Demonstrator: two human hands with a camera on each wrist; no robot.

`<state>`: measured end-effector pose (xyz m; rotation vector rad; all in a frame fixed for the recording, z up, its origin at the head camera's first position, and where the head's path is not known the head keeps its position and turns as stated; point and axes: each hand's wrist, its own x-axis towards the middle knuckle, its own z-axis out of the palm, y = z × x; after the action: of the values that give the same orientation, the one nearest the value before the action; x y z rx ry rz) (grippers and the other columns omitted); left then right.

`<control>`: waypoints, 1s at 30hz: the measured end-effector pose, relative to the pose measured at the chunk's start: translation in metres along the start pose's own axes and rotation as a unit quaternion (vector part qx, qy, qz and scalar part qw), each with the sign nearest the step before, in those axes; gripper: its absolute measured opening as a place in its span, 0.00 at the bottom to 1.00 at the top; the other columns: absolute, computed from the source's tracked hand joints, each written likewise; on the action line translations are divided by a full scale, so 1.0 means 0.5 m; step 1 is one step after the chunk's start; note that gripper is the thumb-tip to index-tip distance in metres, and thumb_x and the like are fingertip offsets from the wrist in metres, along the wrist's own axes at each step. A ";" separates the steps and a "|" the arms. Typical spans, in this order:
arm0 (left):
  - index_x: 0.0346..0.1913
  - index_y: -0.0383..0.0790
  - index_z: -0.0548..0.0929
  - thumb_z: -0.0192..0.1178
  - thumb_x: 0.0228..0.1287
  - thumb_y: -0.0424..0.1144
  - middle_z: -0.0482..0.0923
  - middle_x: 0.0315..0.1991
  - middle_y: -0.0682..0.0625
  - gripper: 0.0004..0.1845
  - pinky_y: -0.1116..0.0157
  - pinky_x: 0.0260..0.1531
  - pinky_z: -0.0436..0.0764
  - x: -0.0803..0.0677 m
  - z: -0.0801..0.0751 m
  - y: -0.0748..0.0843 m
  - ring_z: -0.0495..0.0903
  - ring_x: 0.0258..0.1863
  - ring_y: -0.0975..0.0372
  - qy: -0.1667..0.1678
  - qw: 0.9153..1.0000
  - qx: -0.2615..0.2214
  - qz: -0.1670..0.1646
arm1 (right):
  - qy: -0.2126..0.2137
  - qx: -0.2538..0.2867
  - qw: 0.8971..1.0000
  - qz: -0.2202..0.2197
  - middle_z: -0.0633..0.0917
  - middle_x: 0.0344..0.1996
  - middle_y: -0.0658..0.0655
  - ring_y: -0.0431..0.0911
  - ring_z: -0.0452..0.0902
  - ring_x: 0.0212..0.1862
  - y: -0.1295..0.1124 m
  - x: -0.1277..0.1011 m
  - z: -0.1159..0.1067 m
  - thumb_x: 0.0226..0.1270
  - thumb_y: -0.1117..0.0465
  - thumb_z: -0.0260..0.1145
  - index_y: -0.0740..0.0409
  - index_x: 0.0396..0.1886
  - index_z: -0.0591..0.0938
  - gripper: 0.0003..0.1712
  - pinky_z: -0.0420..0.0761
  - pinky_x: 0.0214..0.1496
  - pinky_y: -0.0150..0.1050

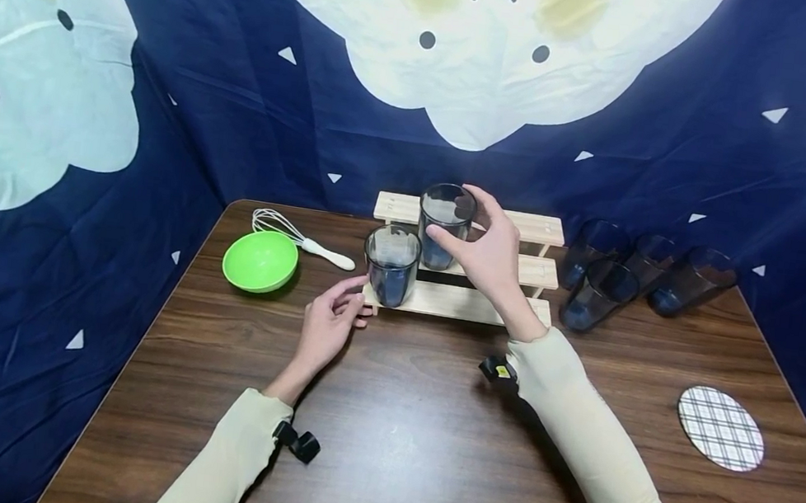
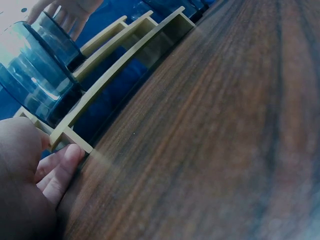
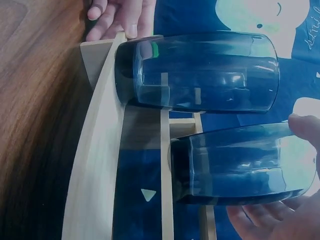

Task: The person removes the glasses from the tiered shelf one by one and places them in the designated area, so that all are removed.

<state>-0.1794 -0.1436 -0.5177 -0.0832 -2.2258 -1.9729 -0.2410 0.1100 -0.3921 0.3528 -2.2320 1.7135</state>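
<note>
From the head view, the right hand point(image 1: 496, 254) grips a dark tumbler point(image 1: 445, 225) on the middle step of the wooden rack point(image 1: 458, 303) near the bench's far edge; the left hand point(image 1: 329, 328), fingers relaxed, touches the rack's front corner. The right wrist view shows that tumbler's base close to the step's lip, so it could tip onto the lower tumbler point(image 3: 197, 71), though the angle is skewed

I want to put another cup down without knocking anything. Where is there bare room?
Bare tabletop between the two sleeves, and between the wooden rack and the plaid coaster. Crowded: the rack's left end, where the right hand grips a tumbler, and the tumbler cluster right.
</note>
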 end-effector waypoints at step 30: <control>0.70 0.33 0.85 0.60 0.82 0.25 0.90 0.46 0.27 0.19 0.69 0.35 0.96 0.000 0.001 -0.001 0.93 0.44 0.37 0.002 1.000 0.000 0.003 | 0.057 0.006 0.998 -0.025 0.92 0.54 0.60 0.50 0.88 0.59 -0.015 -0.022 -0.042 0.58 0.59 0.90 0.57 0.73 0.84 0.42 0.91 0.53 0.32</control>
<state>-0.1794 -0.1433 -0.5181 -0.0850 -2.2205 -1.9684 -0.2259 0.1283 -0.3846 0.3036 -2.1164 1.6782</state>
